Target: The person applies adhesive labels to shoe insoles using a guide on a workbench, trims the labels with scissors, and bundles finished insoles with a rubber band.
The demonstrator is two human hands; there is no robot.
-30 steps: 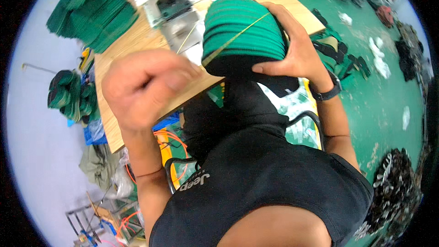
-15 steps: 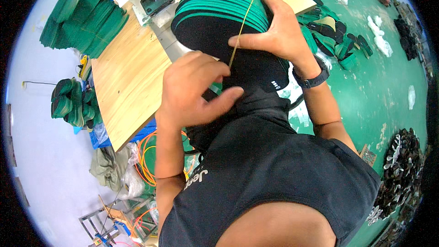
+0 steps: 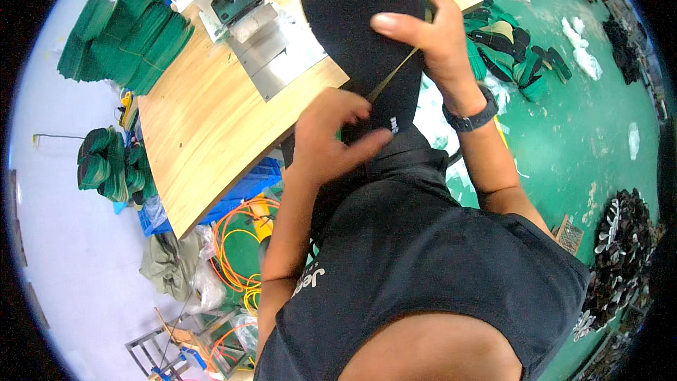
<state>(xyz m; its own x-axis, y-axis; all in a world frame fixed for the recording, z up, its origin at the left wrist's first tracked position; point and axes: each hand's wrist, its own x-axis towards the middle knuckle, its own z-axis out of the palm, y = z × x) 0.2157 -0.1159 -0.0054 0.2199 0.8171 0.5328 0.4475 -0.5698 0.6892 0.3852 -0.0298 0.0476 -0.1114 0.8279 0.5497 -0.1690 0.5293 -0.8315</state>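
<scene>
A stack of insoles is in front of me at the top centre, its black face toward me. Along the stack's right side my right hand is closed, thumb lying on the black face and the other fingers mostly hidden behind. A thin yellowish rubber band stretches from beside the right hand down to my left hand. That left hand, slightly blurred, pinches the band's lower end with curled fingers. The far side of the stack is hidden.
A wooden table carries a white machine with a metal plate. Green insole stacks stand at the far left. Loose insoles lie on the green floor at right. Orange hoses coil below the table.
The stack has turned, so its green layered edge is gone from sight and the black face shows. Both hands shifted slightly right, and the band slants more between them.
</scene>
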